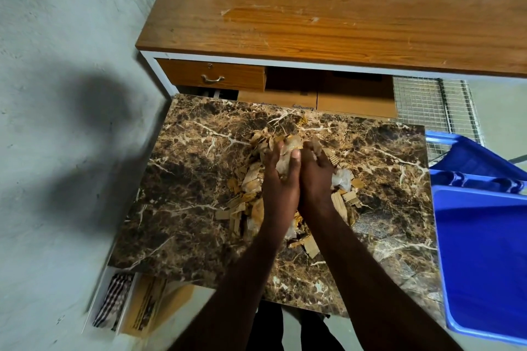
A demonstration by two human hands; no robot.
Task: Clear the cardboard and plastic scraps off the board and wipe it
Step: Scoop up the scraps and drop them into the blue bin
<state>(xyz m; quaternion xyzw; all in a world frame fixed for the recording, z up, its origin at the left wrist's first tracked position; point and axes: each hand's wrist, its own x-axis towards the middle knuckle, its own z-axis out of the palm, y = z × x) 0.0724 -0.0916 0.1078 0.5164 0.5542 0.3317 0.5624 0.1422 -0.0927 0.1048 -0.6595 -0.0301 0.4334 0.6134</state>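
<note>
A brown marble-patterned board (pixel 182 194) lies in front of me. A heap of cardboard strips (pixel 248 179) and crumpled clear plastic scraps (pixel 342 178) covers its middle. My left hand (pixel 281 179) and my right hand (pixel 316 174) are pressed side by side over the heap. Together they cup a bunch of plastic and cardboard scraps (pixel 288 145), with fingers curled round it. More cardboard pieces (pixel 310 245) lie near my forearms.
A blue plastic bin (pixel 484 251) stands at the board's right edge. A wooden desk (pixel 328 14) with a drawer (pixel 211 77) stands behind the board. A checked cloth (pixel 112 302) lies at the lower left, beside a cardboard box (pixel 151 305). A concrete wall is on the left.
</note>
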